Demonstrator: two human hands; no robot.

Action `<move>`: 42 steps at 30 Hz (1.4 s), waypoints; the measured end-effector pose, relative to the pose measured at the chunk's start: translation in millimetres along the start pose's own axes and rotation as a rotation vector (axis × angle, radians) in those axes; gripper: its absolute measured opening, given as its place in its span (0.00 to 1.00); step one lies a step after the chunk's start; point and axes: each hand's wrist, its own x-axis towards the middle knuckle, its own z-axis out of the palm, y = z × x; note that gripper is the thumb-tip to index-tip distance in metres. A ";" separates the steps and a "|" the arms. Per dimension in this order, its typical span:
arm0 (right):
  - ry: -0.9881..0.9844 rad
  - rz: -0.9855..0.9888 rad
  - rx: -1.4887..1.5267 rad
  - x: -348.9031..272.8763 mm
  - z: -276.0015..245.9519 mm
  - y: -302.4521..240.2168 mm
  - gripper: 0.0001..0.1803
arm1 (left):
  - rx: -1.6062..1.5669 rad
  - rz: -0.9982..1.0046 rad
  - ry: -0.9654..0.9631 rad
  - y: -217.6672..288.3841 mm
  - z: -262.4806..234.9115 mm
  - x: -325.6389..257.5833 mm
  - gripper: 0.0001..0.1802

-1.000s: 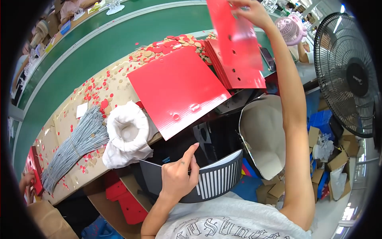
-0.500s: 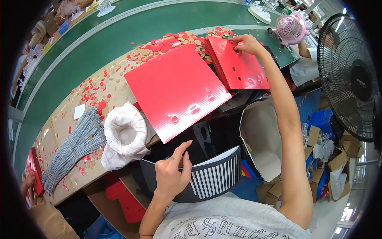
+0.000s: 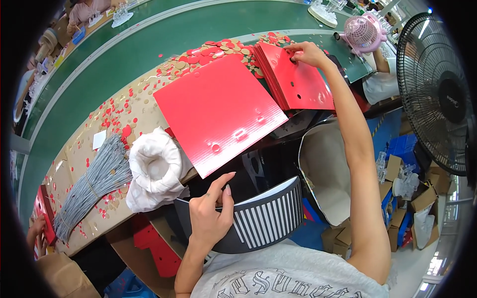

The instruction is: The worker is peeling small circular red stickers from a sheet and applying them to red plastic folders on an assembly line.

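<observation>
My right hand (image 3: 306, 53) is at the top of a stack of red corrugated plastic sheets (image 3: 314, 89), its fingers bent and pinching the top sheet by a dark hole. The stack leans, and its layered left edges show. Beside it a single red sheet (image 3: 218, 107) lies flat, with several round marks and a small slot-shaped one. My left hand (image 3: 211, 213) hovers below that sheet's near corner, apart from it. Its index finger and thumb are stretched out with nothing visible between them; the other fingers curl. Under this hand is a black curved piece with white stripes (image 3: 266, 216).
Red and brown discs (image 3: 198, 57) are scattered over the brown-covered table. A rolled-down white cloth bag (image 3: 156, 169) stands near a bundle of grey ties (image 3: 94, 184). Right are a large pale-lined bag (image 3: 325, 169), a black fan (image 3: 435, 94) and a pink fan (image 3: 361, 35). Another person's hand (image 3: 36, 231) shows far left.
My left hand has shifted slightly left and down. My right hand stays at the top of the sheet stack. The rest of the view shifts only slightly.
</observation>
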 end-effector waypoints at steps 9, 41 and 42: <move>0.217 -0.226 -0.063 -18.5 8.1 -39.2 0.26 | 0.021 -0.121 0.107 -0.7 -4.6 0.0 0.15; -0.051 -0.683 0.537 -274.2 137.1 -273.2 0.11 | -0.206 -0.334 0.399 0.0 -40.6 2.2 0.16; -0.013 -0.701 0.510 -273.6 137.0 -275.0 0.11 | -0.213 -0.331 0.414 -1.1 -39.5 2.4 0.16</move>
